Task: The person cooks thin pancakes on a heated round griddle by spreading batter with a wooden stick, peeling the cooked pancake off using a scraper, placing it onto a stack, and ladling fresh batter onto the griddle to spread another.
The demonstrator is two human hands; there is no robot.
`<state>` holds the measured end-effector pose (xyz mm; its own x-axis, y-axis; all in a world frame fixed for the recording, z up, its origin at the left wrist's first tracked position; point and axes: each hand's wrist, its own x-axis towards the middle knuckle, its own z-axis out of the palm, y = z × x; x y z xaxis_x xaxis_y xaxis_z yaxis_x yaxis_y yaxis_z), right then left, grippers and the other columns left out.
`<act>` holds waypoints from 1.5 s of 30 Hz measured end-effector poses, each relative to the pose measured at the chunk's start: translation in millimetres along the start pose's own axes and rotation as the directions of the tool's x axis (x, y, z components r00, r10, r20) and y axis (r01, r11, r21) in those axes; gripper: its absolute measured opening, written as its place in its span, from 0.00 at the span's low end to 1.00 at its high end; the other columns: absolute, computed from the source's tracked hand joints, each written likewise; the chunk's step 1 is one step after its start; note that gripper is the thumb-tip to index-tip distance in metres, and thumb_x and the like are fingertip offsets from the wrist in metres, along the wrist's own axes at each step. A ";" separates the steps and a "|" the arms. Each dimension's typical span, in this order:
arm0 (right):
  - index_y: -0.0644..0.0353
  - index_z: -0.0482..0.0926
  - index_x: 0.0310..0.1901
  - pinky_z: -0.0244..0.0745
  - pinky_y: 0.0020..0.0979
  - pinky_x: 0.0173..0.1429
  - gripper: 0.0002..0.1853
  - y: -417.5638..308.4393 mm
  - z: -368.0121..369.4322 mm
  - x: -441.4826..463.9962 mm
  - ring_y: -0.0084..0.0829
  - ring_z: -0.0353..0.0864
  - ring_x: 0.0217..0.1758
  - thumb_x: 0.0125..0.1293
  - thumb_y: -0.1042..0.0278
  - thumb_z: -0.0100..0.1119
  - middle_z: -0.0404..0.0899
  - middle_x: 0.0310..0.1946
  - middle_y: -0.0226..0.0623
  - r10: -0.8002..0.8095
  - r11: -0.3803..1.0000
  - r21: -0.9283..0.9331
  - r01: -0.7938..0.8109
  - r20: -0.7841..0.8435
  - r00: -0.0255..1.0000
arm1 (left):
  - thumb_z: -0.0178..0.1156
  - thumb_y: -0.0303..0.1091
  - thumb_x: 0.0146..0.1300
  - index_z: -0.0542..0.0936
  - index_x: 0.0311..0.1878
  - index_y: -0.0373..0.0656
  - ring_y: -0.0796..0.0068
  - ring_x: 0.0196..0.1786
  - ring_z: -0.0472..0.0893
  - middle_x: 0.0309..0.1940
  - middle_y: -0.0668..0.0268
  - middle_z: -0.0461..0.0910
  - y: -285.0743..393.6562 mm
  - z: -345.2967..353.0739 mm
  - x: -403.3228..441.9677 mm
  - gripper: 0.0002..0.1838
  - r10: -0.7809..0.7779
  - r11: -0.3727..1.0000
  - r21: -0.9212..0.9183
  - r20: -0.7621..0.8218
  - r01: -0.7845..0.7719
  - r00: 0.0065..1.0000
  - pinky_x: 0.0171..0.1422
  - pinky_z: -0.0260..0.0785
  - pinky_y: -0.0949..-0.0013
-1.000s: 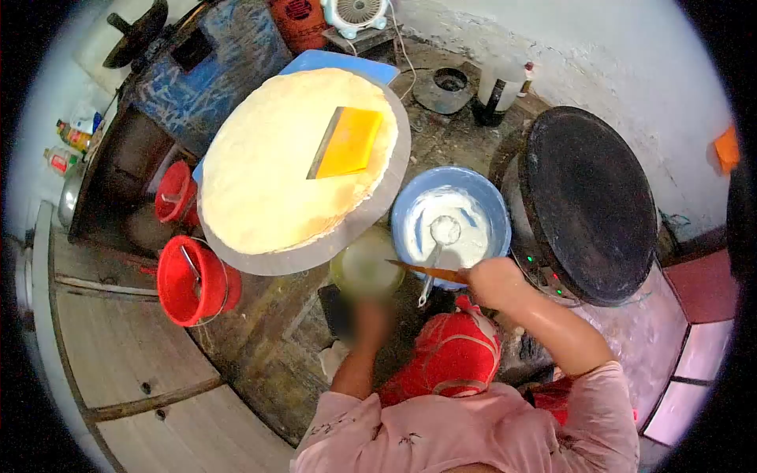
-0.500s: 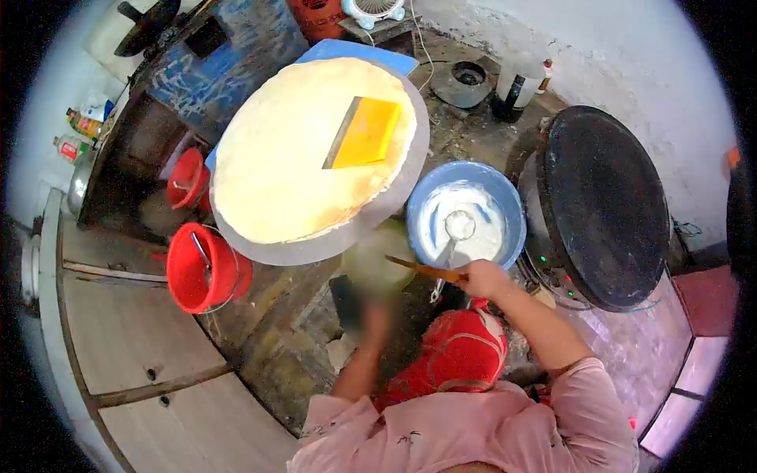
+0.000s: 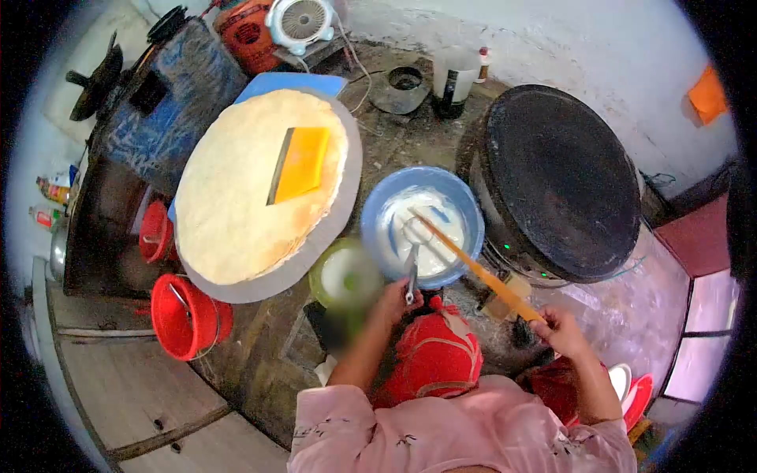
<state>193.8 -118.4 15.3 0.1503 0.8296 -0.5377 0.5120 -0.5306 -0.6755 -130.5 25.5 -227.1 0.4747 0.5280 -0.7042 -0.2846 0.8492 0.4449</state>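
My right hand [image 3: 558, 331] is closed round the lower end of a long flat wooden spatula [image 3: 489, 277]. Its other end reaches up and left over the blue basin [image 3: 475, 217], which holds white batter [image 3: 406, 232]. A metal ladle [image 3: 412, 264] rests in the batter with its handle over the near rim. My left hand [image 3: 397, 301] is closed at that handle. To its left is a green bowl [image 3: 319, 276] with something pale in it, partly blurred. A yellow scraper [image 3: 303, 164] lies on a large pile of thin round pancakes [image 3: 236, 189].
A round black griddle [image 3: 564, 185] stands to the right, with green lights below. Red buckets [image 3: 189, 315] are at the left. Along the back are a fan [image 3: 303, 22], a blue board [image 3: 292, 83], and a tall container [image 3: 453, 83]. A red cloth [image 3: 438, 355] covers my knee area.
My left hand has moved from beside the green bowl to the ladle handle. My right hand has moved right and down, swinging the spatula over the basin. The camera view has shifted.
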 end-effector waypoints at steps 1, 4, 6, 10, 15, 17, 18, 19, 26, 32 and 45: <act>0.64 0.74 0.33 0.66 0.26 0.32 0.09 15.0 -2.2 -6.7 0.20 0.67 0.26 0.59 0.67 0.60 0.71 0.22 0.26 0.018 0.993 0.119 -0.011 -0.052 0.998 | 0.42 0.49 0.66 0.74 0.36 0.37 0.60 0.31 0.78 0.27 0.56 0.77 13.3 17.8 1.0 0.22 0.020 0.988 -0.152 -0.026 -0.024 0.999 0.41 0.75 0.59; 0.64 0.74 0.32 0.65 0.25 0.32 0.07 30.8 -5.8 -27.2 0.20 0.66 0.26 0.59 0.70 0.60 0.71 0.22 0.24 0.064 0.952 0.305 -0.021 -0.131 0.989 | 0.43 0.46 0.65 0.73 0.34 0.37 0.62 0.26 0.78 0.23 0.56 0.76 41.1 53.0 5.0 0.20 -0.076 0.923 -0.379 -0.011 0.066 0.997 0.35 0.75 0.61; 0.64 0.73 0.32 0.64 0.25 0.31 0.06 45.3 -6.7 -32.1 0.19 0.66 0.25 0.58 0.73 0.60 0.70 0.22 0.24 0.095 0.926 0.377 -0.034 -0.145 0.985 | 0.44 0.43 0.65 0.73 0.33 0.36 0.62 0.25 0.77 0.22 0.54 0.76 42.2 61.1 22.7 0.18 -0.170 0.929 -0.350 -0.113 0.121 0.979 0.35 0.75 0.61; 0.64 0.74 0.33 0.65 0.26 0.31 0.07 75.3 0.7 -28.5 0.22 0.68 0.25 0.55 0.73 0.63 0.72 0.22 0.30 -0.026 0.947 0.301 0.109 -0.266 0.964 | 0.44 0.38 0.62 0.74 0.43 0.35 0.56 0.40 0.80 0.34 0.47 0.78 24.3 26.4 53.8 0.16 0.011 0.748 0.637 -0.292 0.186 0.956 0.39 0.74 0.60; 0.63 0.75 0.36 0.67 0.28 0.34 0.11 70.7 -4.4 -32.7 0.26 0.71 0.26 0.53 0.70 0.65 0.74 0.22 0.36 -0.024 0.986 0.144 0.080 -0.358 0.933 | 0.44 0.34 0.60 0.74 0.42 0.35 0.49 0.36 0.80 0.33 0.46 0.79 78.1 75.3 -38.9 0.14 0.470 -0.423 0.891 0.058 0.167 0.881 0.40 0.72 0.52; 0.62 0.75 0.36 0.67 0.28 0.34 0.11 68.1 -8.3 -38.6 0.27 0.71 0.26 0.53 0.70 0.64 0.74 0.22 0.36 -0.050 0.988 0.122 0.097 -0.345 0.937 | 0.44 0.33 0.60 0.74 0.43 0.35 0.49 0.37 0.80 0.34 0.47 0.79 94.0 73.7 -32.2 0.14 0.524 -0.375 0.887 -0.035 0.268 0.851 0.42 0.71 0.51; 0.62 0.75 0.36 0.67 0.29 0.35 0.11 68.8 -9.4 -39.7 0.28 0.72 0.26 0.53 0.70 0.64 0.74 0.23 0.36 -0.076 0.990 0.083 0.113 -0.366 0.928 | 0.44 0.32 0.60 0.74 0.45 0.36 0.49 0.39 0.80 0.35 0.49 0.79 98.5 71.6 -26.9 0.14 0.581 -0.310 0.878 -0.128 0.365 0.803 0.44 0.71 0.51; 0.62 0.75 0.36 0.67 0.30 0.35 0.10 68.2 -11.0 -41.1 0.29 0.73 0.27 0.54 0.70 0.63 0.74 0.23 0.36 -0.103 0.991 0.044 0.129 -0.384 0.917 | 0.47 0.33 0.57 0.75 0.43 0.36 0.49 0.40 0.79 0.35 0.48 0.79 98.2 61.8 -12.2 0.14 0.601 -0.227 0.883 -0.205 0.410 0.772 0.46 0.70 0.51; 0.64 0.75 0.36 0.69 0.29 0.39 0.08 52.8 -25.2 -50.8 0.31 0.75 0.28 0.55 0.74 0.60 0.76 0.25 0.38 -0.093 0.989 0.079 0.125 -0.323 0.942 | 0.45 0.37 0.59 0.79 0.39 0.40 0.47 0.47 0.75 0.41 0.48 0.77 52.4 87.2 -21.5 0.16 0.360 -0.248 0.919 -0.205 0.305 0.910 0.51 0.67 0.51; 0.64 0.75 0.37 0.70 0.30 0.36 0.09 42.0 -38.1 -56.8 0.36 0.77 0.29 0.54 0.74 0.60 0.77 0.26 0.42 -0.131 0.985 0.057 0.160 -0.342 0.930 | 0.49 0.42 0.60 0.80 0.35 0.37 0.44 0.39 0.76 0.33 0.46 0.78 30.8 46.2 -1.0 0.17 0.434 -0.222 0.970 0.005 0.102 0.901 0.44 0.68 0.50; 0.63 0.76 0.38 0.73 0.32 0.35 0.11 45.2 -39.2 -63.5 0.39 0.80 0.31 0.54 0.71 0.62 0.79 0.29 0.45 -0.039 0.987 0.139 0.085 -0.303 0.952 | 0.51 0.41 0.59 0.80 0.39 0.40 0.47 0.36 0.78 0.32 0.46 0.78 56.4 35.4 -21.2 0.15 0.347 -0.064 0.971 -0.196 0.232 0.917 0.44 0.70 0.53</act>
<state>240.6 -188.3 38.7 0.3798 0.8633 -0.3325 0.4000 -0.4773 -0.7824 -127.2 61.8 -167.5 0.1733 0.7808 -0.6003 0.9366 0.0578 0.3455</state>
